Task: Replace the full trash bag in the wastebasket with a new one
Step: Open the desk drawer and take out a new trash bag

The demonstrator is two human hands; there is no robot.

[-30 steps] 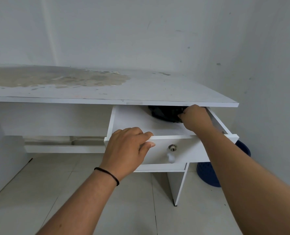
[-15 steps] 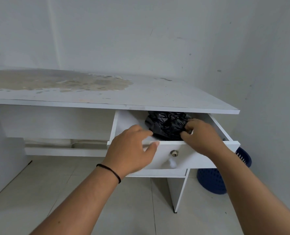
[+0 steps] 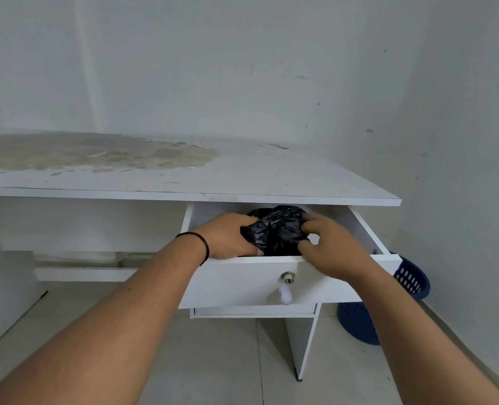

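A crumpled bundle of black trash bags (image 3: 274, 230) lies inside the open white desk drawer (image 3: 242, 283). My left hand (image 3: 228, 236) grips the bundle's left side, fingers curled around it. My right hand (image 3: 328, 244) pinches its right side with thumb and fingers. A blue perforated wastebasket (image 3: 409, 283) stands on the floor to the right of the desk, partly hidden behind the drawer and my right forearm; its inside is not visible.
The white desk (image 3: 271, 176) has a large stained patch on its left top. The drawer front carries a lock (image 3: 287, 277) and a knob. Walls close in behind and at the right. Pale floor tiles lie below.
My left hand left the drawer's front edge and reached inside onto the black bundle. My right hand pulled the bundle forward from the back of the drawer, and both hands now hold it.
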